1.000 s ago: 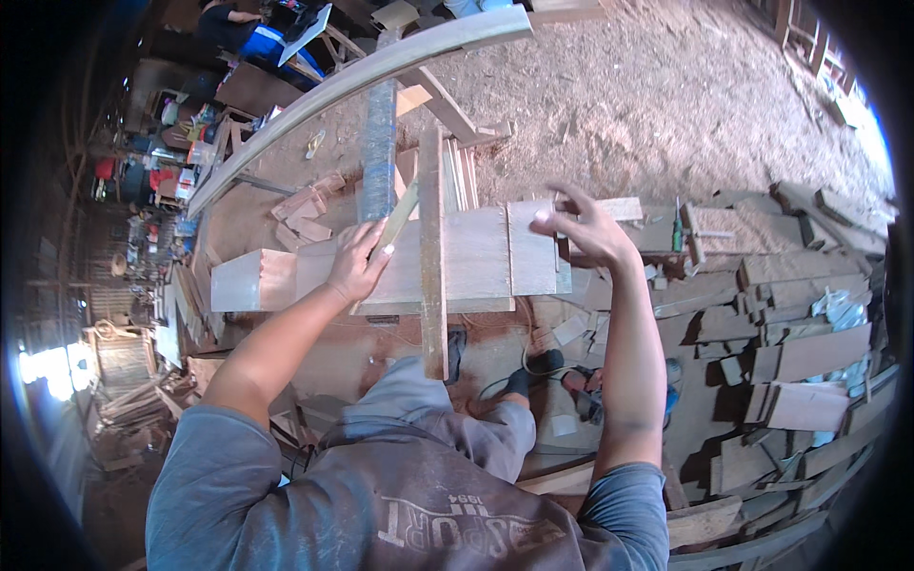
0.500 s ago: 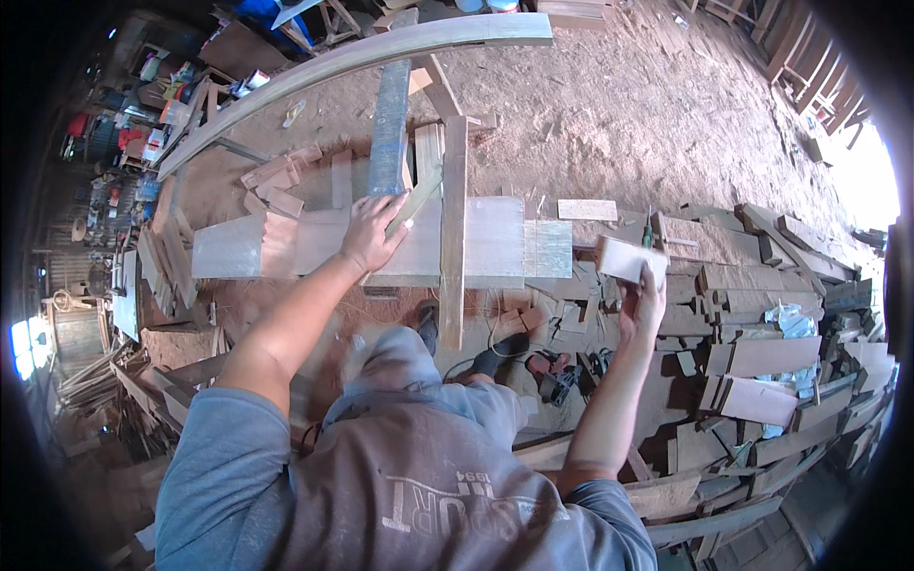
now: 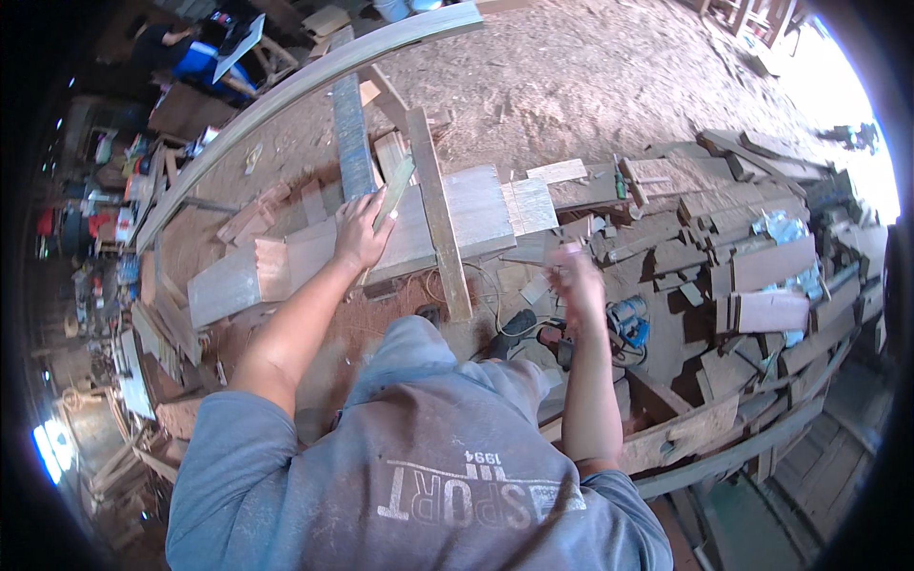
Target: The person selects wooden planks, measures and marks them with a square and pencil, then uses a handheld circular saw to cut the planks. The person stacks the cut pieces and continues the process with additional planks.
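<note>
My left hand [image 3: 363,234] lies at a long, smooth wooden board [image 3: 314,249], its fingers and thumb around a narrow greenish wooden strip [image 3: 396,187] that slants across the board. Just right of this hand, a longer wooden bar [image 3: 438,221] crosses the board. My right hand [image 3: 579,287] is raised near the board's right end, beside a thin pale wood piece [image 3: 531,206]. Motion smears its fingers, so whether they hold anything does not show.
A long curved plank [image 3: 314,81] spans the far side. Stacked boards [image 3: 752,271] and offcuts crowd the right. A blue power tool [image 3: 628,321] sits on the floor near my foot. Another person [image 3: 157,48] is at the far left. Sawdust [image 3: 571,86] covers the ground beyond.
My right hand has moved left and nearer to me; the wood block it held no longer shows clearly. My left hand stays on the strip. The view has turned and shifted.
</note>
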### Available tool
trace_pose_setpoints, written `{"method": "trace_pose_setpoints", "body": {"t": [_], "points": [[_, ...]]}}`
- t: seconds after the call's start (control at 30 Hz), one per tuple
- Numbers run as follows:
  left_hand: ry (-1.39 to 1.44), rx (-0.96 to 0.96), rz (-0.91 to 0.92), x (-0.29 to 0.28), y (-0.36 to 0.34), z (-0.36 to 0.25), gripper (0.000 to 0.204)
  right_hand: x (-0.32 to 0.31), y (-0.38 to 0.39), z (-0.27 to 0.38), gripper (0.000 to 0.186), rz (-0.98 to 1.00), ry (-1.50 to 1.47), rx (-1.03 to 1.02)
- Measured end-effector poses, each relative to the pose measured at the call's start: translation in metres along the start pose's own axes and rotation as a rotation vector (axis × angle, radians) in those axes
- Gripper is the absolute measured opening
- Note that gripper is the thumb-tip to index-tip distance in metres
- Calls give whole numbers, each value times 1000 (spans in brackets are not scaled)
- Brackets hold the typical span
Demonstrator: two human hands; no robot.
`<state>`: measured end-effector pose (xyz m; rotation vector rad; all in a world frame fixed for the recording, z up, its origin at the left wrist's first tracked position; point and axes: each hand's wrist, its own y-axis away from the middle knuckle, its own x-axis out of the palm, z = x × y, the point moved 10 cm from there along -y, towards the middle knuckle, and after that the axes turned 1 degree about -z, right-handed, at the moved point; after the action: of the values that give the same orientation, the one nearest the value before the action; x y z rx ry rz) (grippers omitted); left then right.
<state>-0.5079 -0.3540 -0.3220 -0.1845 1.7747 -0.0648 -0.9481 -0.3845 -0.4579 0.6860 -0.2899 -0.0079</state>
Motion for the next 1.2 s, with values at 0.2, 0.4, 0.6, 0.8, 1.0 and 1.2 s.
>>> {"method": "trace_pose_setpoints", "body": {"t": [0.2, 0.4, 0.6, 0.8, 1.0, 1.2], "points": [[54, 28, -27, -3, -6, -7, 61, 154, 130, -48, 50, 399, 323, 143], [159, -62, 30, 12, -13, 10, 66, 171, 115, -50, 39, 140, 150, -51], [630, 119, -112, 21, -8, 26, 72, 108, 167, -65, 41, -152, 153, -158], [365, 74, -102, 5, -6, 15, 70, -48, 281, -101, 45, -650, -194, -263], [296, 80, -92, -5, -6, -4, 74, -254, 369, -164, 61, -1211, -453, -290], [292, 91, -60, -2, -6, -5, 73, -409, 387, -190, 54, -1277, -480, -266]]}}
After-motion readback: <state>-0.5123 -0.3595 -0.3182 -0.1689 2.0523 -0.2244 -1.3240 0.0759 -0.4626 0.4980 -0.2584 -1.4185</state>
